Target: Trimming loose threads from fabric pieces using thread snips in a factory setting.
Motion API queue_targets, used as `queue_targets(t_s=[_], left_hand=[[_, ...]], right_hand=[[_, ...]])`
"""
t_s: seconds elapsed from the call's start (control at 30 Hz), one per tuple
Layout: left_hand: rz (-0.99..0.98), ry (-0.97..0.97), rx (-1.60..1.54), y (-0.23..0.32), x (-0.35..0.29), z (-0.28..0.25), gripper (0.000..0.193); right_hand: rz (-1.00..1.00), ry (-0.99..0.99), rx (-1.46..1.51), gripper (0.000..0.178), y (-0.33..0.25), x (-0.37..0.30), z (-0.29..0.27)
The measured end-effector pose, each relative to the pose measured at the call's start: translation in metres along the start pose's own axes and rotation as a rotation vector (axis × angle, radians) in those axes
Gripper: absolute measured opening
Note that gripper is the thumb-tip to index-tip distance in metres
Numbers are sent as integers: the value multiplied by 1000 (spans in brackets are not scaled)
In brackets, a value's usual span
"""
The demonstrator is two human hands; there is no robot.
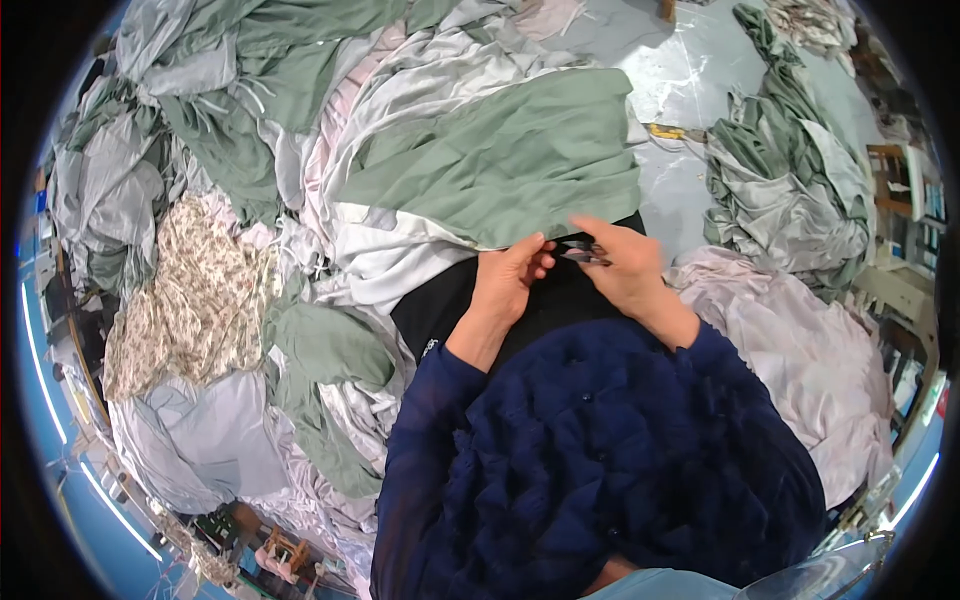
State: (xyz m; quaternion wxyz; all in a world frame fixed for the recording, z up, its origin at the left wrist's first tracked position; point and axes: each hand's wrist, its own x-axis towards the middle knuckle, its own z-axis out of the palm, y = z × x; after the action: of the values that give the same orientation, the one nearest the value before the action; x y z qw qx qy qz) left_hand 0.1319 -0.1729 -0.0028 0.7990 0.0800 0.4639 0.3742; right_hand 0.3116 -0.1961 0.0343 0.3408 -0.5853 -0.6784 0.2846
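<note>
Left hand pinches the near edge of a green cloth, fingers curled shut on the hem. Right hand is closed around small dark scissors, held at the same edge. The cloth lies spread over a black cloth, amid heaped grey and floral fabric.
</note>
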Motion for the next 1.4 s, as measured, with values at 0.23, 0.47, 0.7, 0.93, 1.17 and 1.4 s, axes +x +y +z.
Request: queue_targets(t_s=[0.23, 0.47, 0.7, 0.93, 1.17, 1.4], left_hand=[[27, 25, 31, 1, -8, -5, 14], [15, 30, 13, 1, -2, -2, 14], [41, 0, 42, -7, 5, -3, 14], [68, 23, 60, -7, 3, -3, 13], [25, 83, -65, -4, 12, -7, 14], [187, 105, 113, 6, -10, -2, 13]], right_hand=[[-144, 119, -51, 48, 3, 18, 11], [160, -25, 190, 27, 12, 13, 5], [163, -10, 241, 24, 11, 19, 16], [76, 26, 27, 15, 7, 18, 18], [-140, -180, 232, 38, -11, 10, -2], [-242, 60, -103, 43, 9, 21, 14]])
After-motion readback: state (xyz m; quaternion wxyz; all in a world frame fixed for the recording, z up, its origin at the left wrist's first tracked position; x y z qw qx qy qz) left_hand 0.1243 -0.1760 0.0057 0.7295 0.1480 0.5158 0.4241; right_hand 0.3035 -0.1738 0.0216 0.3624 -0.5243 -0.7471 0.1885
